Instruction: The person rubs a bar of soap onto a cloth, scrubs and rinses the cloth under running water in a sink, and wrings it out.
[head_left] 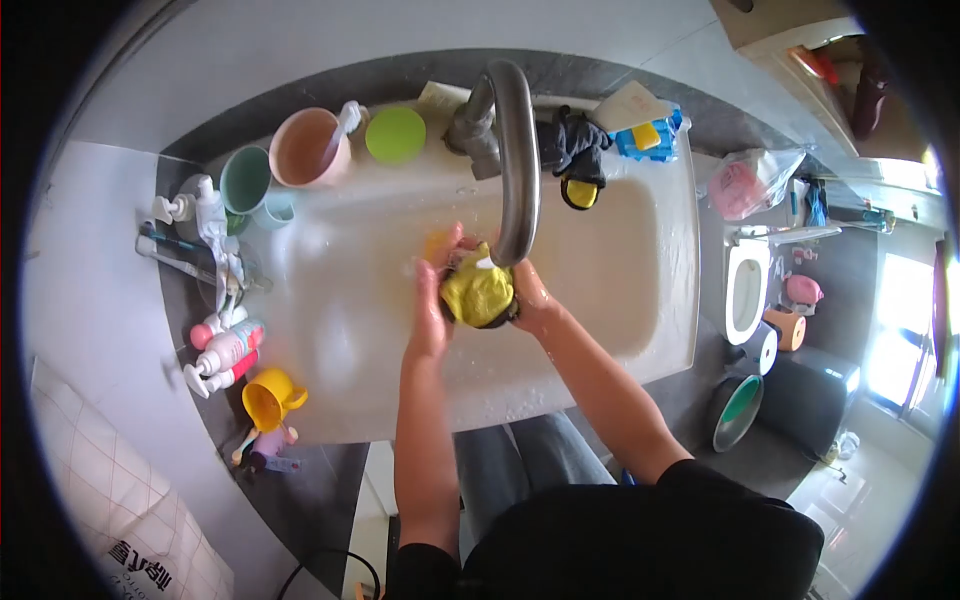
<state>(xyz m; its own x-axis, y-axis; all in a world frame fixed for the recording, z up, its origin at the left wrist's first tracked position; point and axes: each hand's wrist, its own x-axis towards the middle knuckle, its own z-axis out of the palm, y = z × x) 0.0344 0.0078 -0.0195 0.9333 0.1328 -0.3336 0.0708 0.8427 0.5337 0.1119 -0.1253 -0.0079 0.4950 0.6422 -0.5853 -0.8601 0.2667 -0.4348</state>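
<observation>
Two bare hands work under one curved, brushed-metal tap [518,180], and one crumpled yellow-and-black fabric piece [482,290] sits between them, just below the tap's mouth. The left grip [430,300] is cupped, half closed, against the left side of the piece; the right grip [535,298] is curled around its right side, its fingers partly hidden. The yellow surface looks wet, wrinkled and slightly shiny, with a dark rim. One smooth, pale, rounded-corner sink [620,270] spreads beneath the tap and to both sides. Just right of the tap's base lies one crumpled black fabric item [577,145] with a single yellow patch, and beyond it one blue plastic tray [660,148] carrying one yellow block [646,135]. Left of the tap stand one flat, round lime-green piece [395,135], one round pink tub [290,140] holding a pale handled object [343,130], one teal cup [245,182] and one smaller pale-blue cup [278,211]. Farther left of the tap and nearer the person is one glossy yellow plastic mug [275,385] with one looped handle
</observation>
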